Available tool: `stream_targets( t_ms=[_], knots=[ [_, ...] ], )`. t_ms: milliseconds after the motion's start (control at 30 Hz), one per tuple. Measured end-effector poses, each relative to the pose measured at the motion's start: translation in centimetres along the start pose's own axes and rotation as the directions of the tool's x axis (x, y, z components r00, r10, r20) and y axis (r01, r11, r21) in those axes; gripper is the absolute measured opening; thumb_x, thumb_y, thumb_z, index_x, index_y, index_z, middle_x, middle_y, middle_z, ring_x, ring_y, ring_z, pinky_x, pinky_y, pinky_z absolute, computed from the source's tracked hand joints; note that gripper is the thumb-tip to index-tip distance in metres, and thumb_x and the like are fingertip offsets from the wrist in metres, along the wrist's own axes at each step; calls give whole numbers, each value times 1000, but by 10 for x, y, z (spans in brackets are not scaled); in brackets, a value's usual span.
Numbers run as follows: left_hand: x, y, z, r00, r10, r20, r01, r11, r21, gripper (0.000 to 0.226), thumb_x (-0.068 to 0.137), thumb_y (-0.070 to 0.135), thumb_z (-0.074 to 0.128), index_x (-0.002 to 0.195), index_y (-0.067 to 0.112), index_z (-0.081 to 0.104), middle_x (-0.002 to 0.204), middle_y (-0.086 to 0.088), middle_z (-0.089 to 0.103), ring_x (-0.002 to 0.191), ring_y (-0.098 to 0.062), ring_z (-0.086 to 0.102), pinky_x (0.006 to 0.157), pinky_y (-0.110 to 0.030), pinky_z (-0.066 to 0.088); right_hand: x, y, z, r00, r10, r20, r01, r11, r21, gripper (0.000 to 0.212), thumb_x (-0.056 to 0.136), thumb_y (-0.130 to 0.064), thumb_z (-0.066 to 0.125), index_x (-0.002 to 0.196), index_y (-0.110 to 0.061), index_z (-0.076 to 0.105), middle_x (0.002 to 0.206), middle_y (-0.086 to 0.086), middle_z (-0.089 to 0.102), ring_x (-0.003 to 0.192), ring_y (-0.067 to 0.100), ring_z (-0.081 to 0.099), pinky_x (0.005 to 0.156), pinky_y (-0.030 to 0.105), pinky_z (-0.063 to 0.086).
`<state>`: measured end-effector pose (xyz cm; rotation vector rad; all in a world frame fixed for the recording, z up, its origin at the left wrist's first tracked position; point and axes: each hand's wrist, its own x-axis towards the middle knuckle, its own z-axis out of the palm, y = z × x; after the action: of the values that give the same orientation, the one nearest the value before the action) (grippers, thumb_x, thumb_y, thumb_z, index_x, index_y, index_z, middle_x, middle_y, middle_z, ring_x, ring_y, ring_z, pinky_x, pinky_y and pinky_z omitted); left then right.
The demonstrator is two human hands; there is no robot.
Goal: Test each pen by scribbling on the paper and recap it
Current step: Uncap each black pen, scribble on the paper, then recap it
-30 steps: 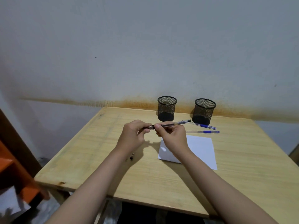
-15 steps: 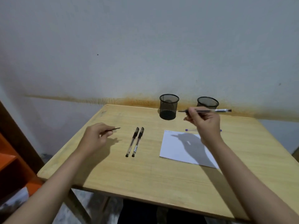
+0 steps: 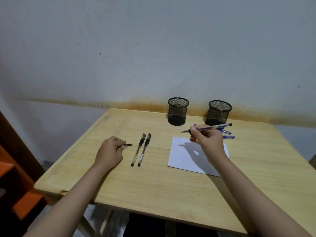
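Uncapped black pen (image 3: 207, 128) held nearly level above white paper (image 3: 185, 155), tip leftward. Its black cap (image 3: 127, 145) is apart, left. Two capped black pens (image 3: 141, 149) lie parallel; two blue pens (image 3: 227, 134) behind paper.

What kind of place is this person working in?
Probably a plain home or study corner: a small wooden desk against a stained wall, with two mesh pen cups and paper.
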<state>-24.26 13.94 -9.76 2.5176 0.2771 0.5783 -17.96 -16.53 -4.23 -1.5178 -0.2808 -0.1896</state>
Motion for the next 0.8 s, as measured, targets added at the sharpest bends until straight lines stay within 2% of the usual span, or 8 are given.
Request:
stream_targets(
  t_ms=[133,233,300,367,467,600,700,800],
  knots=[
    [-1,15,6,999,-4,-41,1,998,-60,31,89,17,56,118,7,64,115,-7,61,110,-22,55,87,-31,47,9,10,-6,999,33,-16,-34,998,-55,13,83,-9,70,78,-21,71,76,4,70,67,9,67,60,16,55],
    [-2,55,20,992,90,-83,-101,985,-140,32,88,18,58,118,8,63,117,-5,58,113,-20,53,93,-29,43,22,22,-8,995,71,-70,-79,988,-130,5,81,-11,73,86,-12,72,81,8,72,72,16,67,65,22,58],
    [-5,85,34,982,183,-45,-188,961,-202,34,88,20,58,120,9,62,119,-3,57,113,-18,53,94,-22,40,31,30,-9,990,99,-100,-115,980,-161,10,80,-14,74,89,-10,72,84,11,72,76,21,67,71,29,58],
    [-9,108,48,966,253,57,-231,940,-249,40,90,28,54,127,14,56,128,0,51,119,-16,50,100,-26,41,38,38,-8,984,139,-108,-156,972,-173,12,80,-17,74,90,-11,73,85,9,72,80,22,67,75,34,57],
    [-11,124,69,925,295,240,-261,951,-165,51,92,37,48,139,20,40,147,1,35,136,-15,29,109,-34,32,44,47,-7,979,179,-96,-197,953,-232,9,80,-19,74,87,-14,72,87,5,73,87,23,68,81,39,58],
    [-8,122,89,872,224,435,-258,966,20,61,94,46,40,146,21,22,157,-2,15,144,-22,12,116,-41,18,47,58,-11,986,150,-67,-163,943,-290,6,78,-5,73,75,-9,69,80,11,70,81,28,68,77,40,59],
    [-10,120,91,864,209,458,-280,955,92,61,95,48,35,147,22,18,159,-1,8,145,-22,6,117,-41,10,47,56,-10,988,150,-30,-151,932,-329,9,77,0,70,72,-6,65,74,13,68,71,26,69,68,37,60],
    [-10,120,90,866,225,447,-303,946,110,60,95,47,32,147,22,17,159,-1,6,146,-21,4,118,-41,9,52,50,-1,976,217,-33,-218,947,-235,15,81,-6,71,70,-5,62,65,11,68,61,20,70,59,31,60]
  ],
)
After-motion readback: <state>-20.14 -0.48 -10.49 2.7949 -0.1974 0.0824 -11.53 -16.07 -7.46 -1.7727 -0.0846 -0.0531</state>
